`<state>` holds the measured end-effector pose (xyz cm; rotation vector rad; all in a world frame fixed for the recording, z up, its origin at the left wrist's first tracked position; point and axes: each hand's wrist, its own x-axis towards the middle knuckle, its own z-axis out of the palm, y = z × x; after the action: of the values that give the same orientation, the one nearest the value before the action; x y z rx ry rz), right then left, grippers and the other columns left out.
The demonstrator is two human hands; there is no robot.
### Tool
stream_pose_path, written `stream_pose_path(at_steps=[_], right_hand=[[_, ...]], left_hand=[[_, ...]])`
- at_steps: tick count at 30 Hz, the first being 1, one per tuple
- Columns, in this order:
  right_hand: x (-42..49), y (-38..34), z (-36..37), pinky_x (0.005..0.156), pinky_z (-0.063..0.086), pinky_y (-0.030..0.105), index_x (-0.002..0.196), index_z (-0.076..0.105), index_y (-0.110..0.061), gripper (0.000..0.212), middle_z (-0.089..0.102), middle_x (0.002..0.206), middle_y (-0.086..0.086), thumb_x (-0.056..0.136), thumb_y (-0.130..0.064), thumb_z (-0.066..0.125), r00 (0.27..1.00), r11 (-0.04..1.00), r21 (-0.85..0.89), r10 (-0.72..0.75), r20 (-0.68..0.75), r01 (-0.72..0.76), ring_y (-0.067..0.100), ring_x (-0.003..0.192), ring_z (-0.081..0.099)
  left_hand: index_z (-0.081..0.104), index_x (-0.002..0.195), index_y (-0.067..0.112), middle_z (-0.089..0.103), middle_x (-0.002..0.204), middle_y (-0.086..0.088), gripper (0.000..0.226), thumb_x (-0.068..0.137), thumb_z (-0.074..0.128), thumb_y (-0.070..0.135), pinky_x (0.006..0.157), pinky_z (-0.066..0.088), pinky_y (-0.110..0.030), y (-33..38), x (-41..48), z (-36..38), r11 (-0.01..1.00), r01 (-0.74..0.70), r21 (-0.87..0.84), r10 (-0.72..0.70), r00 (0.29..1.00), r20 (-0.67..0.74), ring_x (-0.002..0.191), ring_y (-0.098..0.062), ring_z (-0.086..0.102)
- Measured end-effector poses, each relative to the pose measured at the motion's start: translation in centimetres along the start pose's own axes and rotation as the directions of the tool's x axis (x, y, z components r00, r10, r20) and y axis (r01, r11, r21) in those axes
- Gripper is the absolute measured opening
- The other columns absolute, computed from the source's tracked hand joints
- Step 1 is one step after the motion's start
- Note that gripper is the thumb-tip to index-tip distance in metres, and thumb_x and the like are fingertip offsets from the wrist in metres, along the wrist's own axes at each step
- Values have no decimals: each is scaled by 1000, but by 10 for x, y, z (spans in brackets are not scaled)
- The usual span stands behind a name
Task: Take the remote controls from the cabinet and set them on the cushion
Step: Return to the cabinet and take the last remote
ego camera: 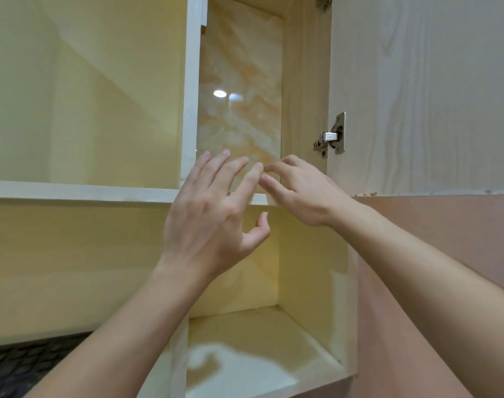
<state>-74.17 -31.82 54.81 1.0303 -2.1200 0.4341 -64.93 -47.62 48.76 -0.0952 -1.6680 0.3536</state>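
Observation:
The cabinet (81, 192) is a pale wooden wall unit seen from below, with its right-hand door swung open. Both my hands are raised in front of the upper right compartment, at the level of its shelf edge. My left hand (213, 214) has its fingers spread and holds nothing. My right hand (299, 191) reaches in from the right with fingers extended, its fingertips almost touching those of the left hand, and nothing is in it. No remote control shows in any compartment; the top of the upper shelf is hidden from this low angle. No cushion is in view.
The open door (423, 90) hangs at the right on a metal hinge (331, 136). The lower right compartment (245, 340) shows a bare floor. A vertical divider (192, 81) separates the left compartments. A dark patterned surface (21, 366) lies at the bottom left.

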Motion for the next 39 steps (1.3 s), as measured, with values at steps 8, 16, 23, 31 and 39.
stream_pose_path(at_steps=[8, 16, 23, 31, 39], right_hand=[[-6, -4, -2, 57, 41, 37, 69, 52, -21, 78, 58, 70, 4, 79, -86, 11, 988, 987, -54, 151, 44, -149, 27, 69, 57], [-42, 9, -6, 81, 53, 39, 107, 70, -21, 39, 73, 94, -3, 86, -53, 65, 974, 994, 101, -6, -228, 30, 15, 88, 64], [-58, 3, -11, 73, 50, 17, 102, 79, -22, 22, 78, 91, -4, 81, -29, 80, 877, 965, 193, -70, -475, 181, 1, 74, 63], [-124, -8, -23, 92, 55, 26, 108, 76, -9, 23, 73, 113, 0, 86, -12, 77, 643, 914, 15, -273, -716, 405, 10, 104, 70], [-215, -4, 20, 95, 54, 39, 107, 74, 0, 18, 72, 113, 10, 90, -5, 69, 777, 869, 169, -310, -548, 466, 25, 114, 67]], left_hand=[[58, 139, 13, 64, 134, -13, 62, 86, 57, 44, 121, 29, -47, -2, -2, 4, 1000, -13, 0, 13, 999, -31, 135, -34, 51], [58, 139, 10, 67, 128, -14, 61, 87, 56, 42, 119, 34, -48, 0, -2, 4, 998, -41, -40, 39, 999, -30, 129, -34, 56], [63, 132, 8, 71, 116, -10, 54, 85, 55, 34, 120, 33, -43, 3, -3, -5, 953, 53, -300, -61, 998, -18, 124, -29, 61], [73, 107, 20, 77, 105, 8, 41, 89, 49, 47, 92, 51, -21, 56, -33, -43, 376, 501, -779, -366, 853, 372, 101, -6, 70], [73, 99, 10, 78, 94, -9, 36, 84, 61, 39, 78, 64, -38, 124, -77, -58, -613, 587, -528, -242, 497, 833, 81, -20, 75]])
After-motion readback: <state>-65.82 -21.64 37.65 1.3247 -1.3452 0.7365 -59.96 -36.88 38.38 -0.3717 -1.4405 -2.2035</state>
